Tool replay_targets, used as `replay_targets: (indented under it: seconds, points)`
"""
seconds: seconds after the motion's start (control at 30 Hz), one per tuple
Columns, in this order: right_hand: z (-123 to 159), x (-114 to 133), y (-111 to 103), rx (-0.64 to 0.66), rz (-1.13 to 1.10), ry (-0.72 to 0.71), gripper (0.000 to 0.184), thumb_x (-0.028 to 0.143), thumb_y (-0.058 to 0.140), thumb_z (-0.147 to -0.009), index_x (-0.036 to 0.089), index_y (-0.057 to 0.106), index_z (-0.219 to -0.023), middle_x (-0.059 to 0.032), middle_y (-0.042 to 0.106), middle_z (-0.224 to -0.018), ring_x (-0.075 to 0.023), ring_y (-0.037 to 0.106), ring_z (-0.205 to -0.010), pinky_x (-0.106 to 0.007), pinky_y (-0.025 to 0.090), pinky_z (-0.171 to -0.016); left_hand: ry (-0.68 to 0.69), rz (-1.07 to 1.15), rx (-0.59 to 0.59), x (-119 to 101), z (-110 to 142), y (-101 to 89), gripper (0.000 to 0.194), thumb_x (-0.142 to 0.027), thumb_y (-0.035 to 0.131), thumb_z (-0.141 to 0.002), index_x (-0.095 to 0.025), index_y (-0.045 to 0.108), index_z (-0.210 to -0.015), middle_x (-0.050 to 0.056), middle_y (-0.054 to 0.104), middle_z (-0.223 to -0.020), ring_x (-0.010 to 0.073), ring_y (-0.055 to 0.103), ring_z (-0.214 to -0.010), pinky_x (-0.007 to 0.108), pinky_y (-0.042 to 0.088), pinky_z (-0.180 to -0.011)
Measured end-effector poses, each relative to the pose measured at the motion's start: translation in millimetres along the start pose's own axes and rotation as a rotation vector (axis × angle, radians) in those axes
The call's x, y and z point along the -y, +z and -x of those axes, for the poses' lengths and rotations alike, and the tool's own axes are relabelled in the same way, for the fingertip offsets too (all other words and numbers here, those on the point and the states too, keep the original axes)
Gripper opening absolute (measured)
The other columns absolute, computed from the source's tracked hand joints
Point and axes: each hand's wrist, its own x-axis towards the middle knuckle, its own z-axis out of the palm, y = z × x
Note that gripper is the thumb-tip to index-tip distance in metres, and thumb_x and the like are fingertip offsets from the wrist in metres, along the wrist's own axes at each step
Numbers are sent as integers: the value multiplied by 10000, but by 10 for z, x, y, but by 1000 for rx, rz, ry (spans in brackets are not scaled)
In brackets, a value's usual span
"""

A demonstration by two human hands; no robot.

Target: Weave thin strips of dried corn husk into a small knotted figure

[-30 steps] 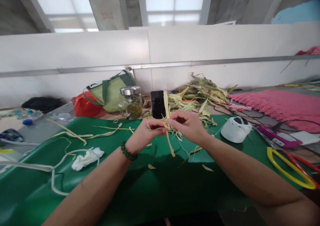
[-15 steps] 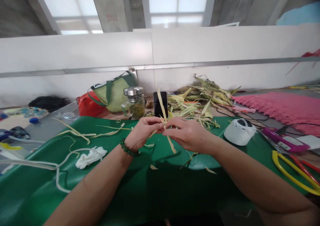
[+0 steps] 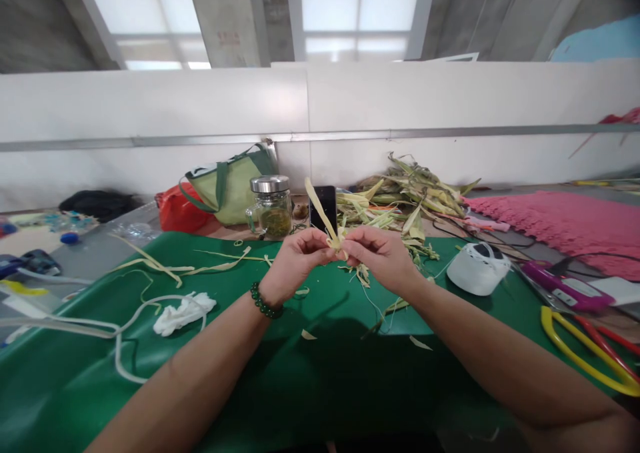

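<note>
Strip (image 3: 321, 207) tilts more, pinched by left hand (image 3: 296, 258) and right hand (image 3: 384, 256); writing (image 3: 229, 38) illegible.

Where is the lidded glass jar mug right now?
Head view, left of centre at the back: the lidded glass jar mug stands between the light-green fabric bag and the black phone.

Bright windows (image 3: 360, 16) behind — hands (image 3: 340, 249) shadowed below, edges stretched.

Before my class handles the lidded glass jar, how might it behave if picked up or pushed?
The jar is likely rigid but breakable, being glass. Its smooth wall may feel slippery. Taller than wide, it might tip if pushed near its metal lid.
</note>
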Motion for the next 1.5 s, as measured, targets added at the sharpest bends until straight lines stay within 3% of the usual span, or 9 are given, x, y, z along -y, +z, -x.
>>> replay_targets:
  seconds: [0.3,0.5,0.77,0.97,1.07,1.17,1.37,1.5]
  points:
    - [39,-59,28,-137,388,-138,84,187,576,-766,183,649,-724,10,655,-626,-86,559,-517,-181,421,-493,25,-36,-30,-18,16,34,239,-265,807,-548,-147,634,-663,-9,646,-635,102,585,-603,237,492,-630]
    - [64,-97,17,-124,692,-376,165,160,509,-809,184,627,-697,-14,661,-642,-111,591,-579,-211,419,-560,28,-44,-96,7,12,56,246,-243,812,-515,-147,625,-642,-16,640,-594,105,579,-574,238,477,-602]
    - [98,-119,54,-163,987,-458,188,132,485,-805,164,609,-667,-32,634,-602,-135,563,-550,-247,344,-524,81,-146,-204,43,7,106,169,-197,755,-523,-149,611,-596,-17,630,-567,105,569,-552,226,459,-561]
    - [130,-67,102,-195,1132,-521,241,112,461,-813,162,573,-606,-30,570,-542,-130,495,-501,-265,290,-500,115,-189,-203,67,7,116,135,-204,719,-560,-153,606,-612,-9,632,-572,116,573,-551,232,453,-552]
    - [133,-60,117,-142,1062,-490,213,109,473,-804,163,576,-626,-23,579,-565,-123,502,-523,-252,310,-518,150,-256,-205,86,6,107,98,-179,693,-581,-154,606,-619,-20,615,-558,104,547,-530,217,426,-528]
    - [113,-72,119,-93,887,-347,143,137,507,-786,169,597,-679,-21,609,-637,-126,547,-585,-232,357,-545,187,-305,-200,99,-2,87,73,-150,673,-591,-153,605,-618,-36,584,-536,85,508,-508,197,388,-496]
    - [36,-65,92,-129,317,-64,109,247,560,-792,180,642,-771,-15,670,-697,-104,574,-574,-205,432,-529,88,-130,-138,81,-8,58,238,-250,767,-565,-145,579,-668,-19,620,-592,107,578,-558,227,478,-567]
    - [-8,-24,58,-151,-39,99,130,298,616,-741,172,639,-723,9,623,-591,-92,534,-497,-207,427,-471,23,-3,-121,66,-16,57,252,-242,777,-564,-145,572,-674,-17,641,-601,116,622,-597,247,519,-636]
